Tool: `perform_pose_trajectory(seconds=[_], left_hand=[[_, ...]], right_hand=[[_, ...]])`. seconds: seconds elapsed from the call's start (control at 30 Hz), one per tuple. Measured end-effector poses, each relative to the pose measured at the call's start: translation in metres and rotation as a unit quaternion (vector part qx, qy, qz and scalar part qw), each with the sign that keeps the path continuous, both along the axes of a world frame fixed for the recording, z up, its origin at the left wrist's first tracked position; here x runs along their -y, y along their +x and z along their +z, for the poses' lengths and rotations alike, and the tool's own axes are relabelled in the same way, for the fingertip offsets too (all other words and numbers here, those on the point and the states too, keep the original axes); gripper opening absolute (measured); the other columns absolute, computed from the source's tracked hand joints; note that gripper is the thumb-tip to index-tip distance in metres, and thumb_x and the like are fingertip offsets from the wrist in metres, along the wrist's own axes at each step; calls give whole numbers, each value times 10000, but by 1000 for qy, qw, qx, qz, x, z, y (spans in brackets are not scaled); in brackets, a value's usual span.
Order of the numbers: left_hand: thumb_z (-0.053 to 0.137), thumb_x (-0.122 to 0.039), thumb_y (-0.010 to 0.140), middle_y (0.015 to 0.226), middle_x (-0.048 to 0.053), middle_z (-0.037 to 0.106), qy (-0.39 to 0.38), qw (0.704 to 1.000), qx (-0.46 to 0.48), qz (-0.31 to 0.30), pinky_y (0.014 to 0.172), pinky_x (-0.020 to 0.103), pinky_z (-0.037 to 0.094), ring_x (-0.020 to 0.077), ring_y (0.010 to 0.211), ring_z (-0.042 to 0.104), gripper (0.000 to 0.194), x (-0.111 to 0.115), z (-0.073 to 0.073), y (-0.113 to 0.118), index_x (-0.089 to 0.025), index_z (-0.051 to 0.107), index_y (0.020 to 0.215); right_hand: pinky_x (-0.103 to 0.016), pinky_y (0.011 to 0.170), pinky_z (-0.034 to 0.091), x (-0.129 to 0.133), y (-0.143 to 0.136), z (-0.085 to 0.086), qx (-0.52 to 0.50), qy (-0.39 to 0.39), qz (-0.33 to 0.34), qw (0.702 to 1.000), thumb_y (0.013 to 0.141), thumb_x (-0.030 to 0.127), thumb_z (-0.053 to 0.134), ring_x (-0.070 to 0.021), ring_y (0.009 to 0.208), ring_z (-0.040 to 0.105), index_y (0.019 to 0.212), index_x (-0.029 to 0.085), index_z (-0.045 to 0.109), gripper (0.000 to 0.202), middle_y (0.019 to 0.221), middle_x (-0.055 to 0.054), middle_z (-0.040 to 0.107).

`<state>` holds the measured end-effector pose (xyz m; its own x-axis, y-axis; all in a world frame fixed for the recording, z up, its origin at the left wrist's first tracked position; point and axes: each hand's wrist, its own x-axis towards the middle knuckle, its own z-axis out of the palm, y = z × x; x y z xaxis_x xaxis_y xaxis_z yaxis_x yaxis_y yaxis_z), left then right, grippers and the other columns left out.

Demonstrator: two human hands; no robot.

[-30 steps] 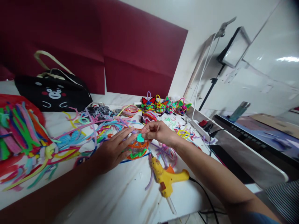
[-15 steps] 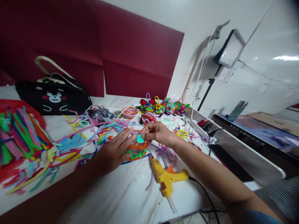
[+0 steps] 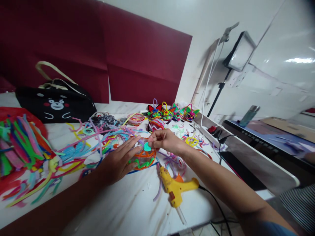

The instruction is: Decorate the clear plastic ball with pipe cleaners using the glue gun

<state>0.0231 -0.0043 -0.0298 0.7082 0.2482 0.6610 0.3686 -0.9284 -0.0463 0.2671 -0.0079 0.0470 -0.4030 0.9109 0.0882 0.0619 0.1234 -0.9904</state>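
A round clear craft piece (image 3: pixel 142 162) trimmed with orange and green pipe cleaners lies on the table in front of me. My left hand (image 3: pixel 123 157) grips its left side, thumb low and the straight fingers along the upper edge. Between the thumb and fingertips of my right hand (image 3: pixel 163 141) is a small teal disc (image 3: pixel 147 147), held against the top of the piece. Just to the right, a yellow glue gun (image 3: pixel 173 186) rests on its side with a clear glue stick out of its back end. Fingers hide part of the craft piece.
Loose pipe cleaners (image 3: pixel 76 150) cover the table's left and middle. Several finished cat-face ornaments (image 3: pixel 167 113) stand at the back. A black bag (image 3: pixel 56 105) sits back left. The glue gun's black cord (image 3: pixel 216 205) runs off the front edge; a low partition (image 3: pixel 261 154) stands right.
The view has shifted very slightly. Both hands keep nearly the same place on the craft piece, and the teal disc stays pinched.
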Motion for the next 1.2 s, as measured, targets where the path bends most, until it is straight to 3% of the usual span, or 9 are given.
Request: perform_pose_trajectory(seconds=[0.33,0.73,0.97,1.2], left_hand=[[479,-162,971,1604,195,300,23,1000,1,7,1153,499,372,318,1472,321,496,-3,-1,0,-188,363,1453],[494,-181,973,1606,183,300,19,1000,-2,3,1161,473,367,325,1465,335,530,-4,2,0,-194,341,1480],[477,-171,979,1617,176,278,14,1000,-9,7,1181,464,336,314,1471,328,539,-1,4,0,-190,320,1494],[481,-177,977,1614,177,291,20,1000,-10,15,1150,489,382,317,1465,340,512,-2,2,-1,-206,344,1470]], right_hand=[[-189,510,487,0,1,6,-10,-14,-1,1000,538,232,866,-94,508,616,704,133,673,274,550,34,661],[-168,475,511,0,6,25,-33,-32,-28,999,667,60,726,-93,497,630,723,119,671,99,557,24,670],[-151,454,507,-5,15,25,-41,-46,-36,997,658,67,758,-91,502,641,759,127,666,149,573,30,674],[-171,467,528,-2,11,18,-36,-59,-20,997,652,90,749,-102,510,651,760,129,663,144,589,21,687]])
